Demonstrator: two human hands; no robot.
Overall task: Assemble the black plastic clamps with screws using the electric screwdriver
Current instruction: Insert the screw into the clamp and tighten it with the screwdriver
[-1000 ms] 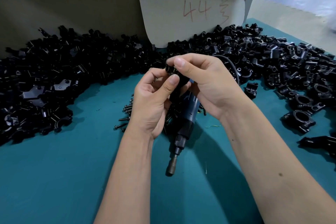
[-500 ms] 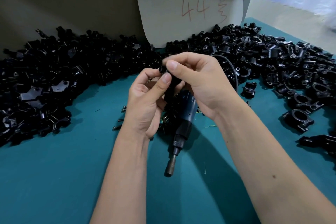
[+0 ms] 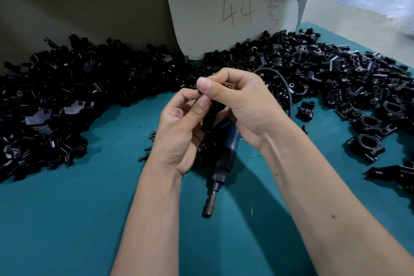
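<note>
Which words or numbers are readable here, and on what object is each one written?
"44", handwritten in red, on the pale card leaning on the wall behind the clamp pile.
A red handwritten mark follows the number; I cannot read it.
No readable text on the electric screwdriver.

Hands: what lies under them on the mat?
Under the left hand and right hand lies the screwdriver, tip toward the camera, beside loose screws. Its rear end is hidden.

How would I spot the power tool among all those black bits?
Start at the teal table mat and find the person's two hands at its middle. Beneath them lies the blue-and-black electric screwdriver, its metal tip pointing towards the viewer. It is the only long, blue-bodied thing there.
</note>
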